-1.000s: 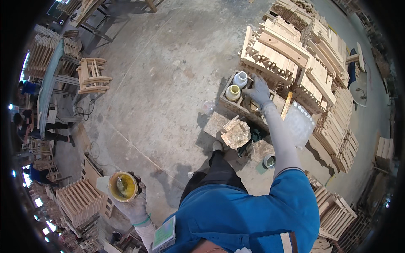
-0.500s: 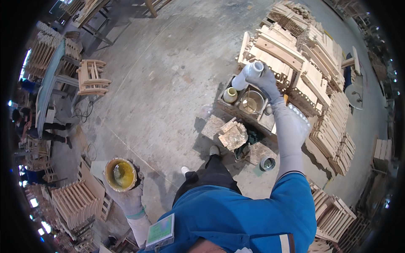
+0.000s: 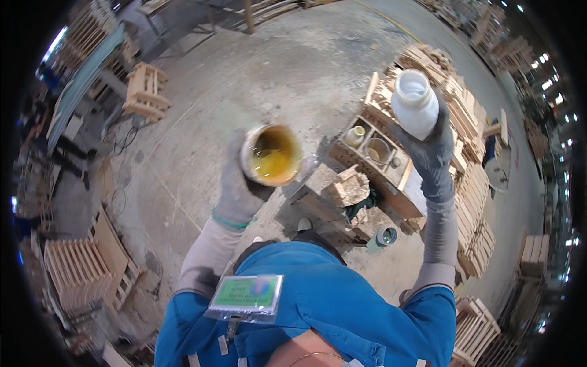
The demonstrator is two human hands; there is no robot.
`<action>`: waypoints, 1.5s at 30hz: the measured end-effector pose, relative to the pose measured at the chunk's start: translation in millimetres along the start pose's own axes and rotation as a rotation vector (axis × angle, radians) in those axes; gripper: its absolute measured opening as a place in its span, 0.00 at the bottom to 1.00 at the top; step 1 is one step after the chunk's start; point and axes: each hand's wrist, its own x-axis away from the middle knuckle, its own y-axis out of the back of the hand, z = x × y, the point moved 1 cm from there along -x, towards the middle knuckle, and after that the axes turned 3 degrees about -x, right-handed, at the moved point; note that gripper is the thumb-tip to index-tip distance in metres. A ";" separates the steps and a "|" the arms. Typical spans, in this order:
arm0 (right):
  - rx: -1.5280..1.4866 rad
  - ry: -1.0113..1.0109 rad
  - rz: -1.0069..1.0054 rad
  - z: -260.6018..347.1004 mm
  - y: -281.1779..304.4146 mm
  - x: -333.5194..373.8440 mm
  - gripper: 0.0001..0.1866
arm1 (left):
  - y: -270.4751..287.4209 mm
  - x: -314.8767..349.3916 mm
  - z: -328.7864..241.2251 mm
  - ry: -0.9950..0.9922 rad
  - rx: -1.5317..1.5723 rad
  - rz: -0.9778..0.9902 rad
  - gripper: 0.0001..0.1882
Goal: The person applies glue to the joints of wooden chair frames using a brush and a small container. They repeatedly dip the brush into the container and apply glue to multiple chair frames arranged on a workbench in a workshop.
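Note:
My gloved left hand [image 3: 235, 189] grips a round tub [image 3: 247, 160] from its left side, raised in front of my body. Yellow liquid [image 3: 272, 164] lies inside it, and its rim is crusted. At the upper right, my gloved right hand [image 3: 435, 144] is wrapped around a white plastic bottle [image 3: 417, 116] with an uncapped, wide mouth. The bottle is held up above a wooden box [image 3: 391, 191]. In that box stand a small pale yellow bottle [image 3: 354, 136] and a clear round container [image 3: 376, 150].
Slatted wooden parts [image 3: 471, 189] are stacked along the right. Below the box are a rough wood block [image 3: 351, 186] and a small open can [image 3: 386, 237] on the floor. More wooden frames [image 3: 76, 266] stand at the left, with a person [image 3: 64, 150] beyond a workbench [image 3: 82, 82].
My left hand has brought the tub up and to the right, toward the middle. My right hand has lifted the white bottle away from the box and closer to me.

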 end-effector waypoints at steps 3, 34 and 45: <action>0.330 0.441 -0.046 34.4 -1.8 3.7 0.39 | 12.6 8.0 -11.8 0.199 0.271 -0.037 0.25; 1.011 1.031 -0.025 155.9 3.8 -21.4 0.28 | 31.4 37.6 -53.4 0.185 0.226 0.138 0.25; 0.892 1.091 -0.051 164.5 5.2 -23.7 0.26 | 22.0 39.7 -51.0 0.263 0.273 0.057 0.28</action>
